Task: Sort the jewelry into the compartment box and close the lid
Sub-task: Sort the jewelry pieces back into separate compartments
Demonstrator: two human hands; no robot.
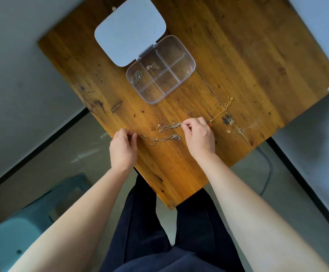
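1. Both bare forearms reach forward from the near edge over the wooden table (238, 55), palms down, wrists slightly raised.
2. The left hand (122, 149) has its fingers curled together, thumb and forefinger pinching the left end of a thin silver chain (155, 139) that lies across the wood between the hands and ends in a small dark pendant at its right.
3. The right hand (200, 136) is likewise curled, its fingertips (185, 125) pinching the right end of a doubled silver chain (168, 127) lying just beyond the first one.
4. A gold chain (221, 110) with a red bead lies to the right of the right hand, apart from it.
5. The clear compartment box (160, 68) sits farther away near the table's middle, its lid (130, 29) swung open and lying flat at the far left of it.
6. Two of the box's left compartments each hold a small jewelry piece (137, 76); the other compartments look bare.
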